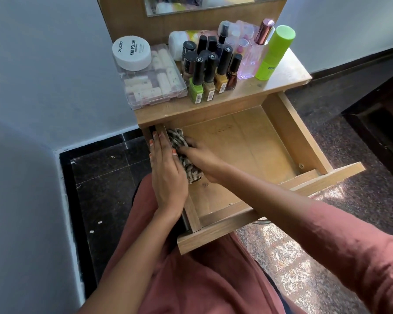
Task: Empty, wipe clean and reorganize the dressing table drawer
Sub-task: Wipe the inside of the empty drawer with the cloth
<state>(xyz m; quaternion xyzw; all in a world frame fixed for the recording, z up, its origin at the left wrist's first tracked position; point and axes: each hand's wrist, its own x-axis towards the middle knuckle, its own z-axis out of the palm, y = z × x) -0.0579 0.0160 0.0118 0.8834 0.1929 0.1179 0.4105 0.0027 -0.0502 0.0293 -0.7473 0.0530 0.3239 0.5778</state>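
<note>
Left hand (166, 168) flat along drawer's (304, 137) left wall, fingers straight, pressed together. Patterned cloth (179, 141) just right of those fingers, inside drawer. Right hand (202, 162) on cloth, fingertips hidden; gripping or pressing flat unclear. Nail polish bottles (209, 73) beyond fingertips, on tabletop.

Counted one drawer (290, 132), one cloth (179, 139). On bench (281, 75): one white tub (131, 52) at 10 o'clock, one clear box (154, 87), one pink bottle (251, 62), one green can (272, 55) at 2 o'clock. Nail polish bottles (210, 82): four stood in front; rear count was unclear.
</note>
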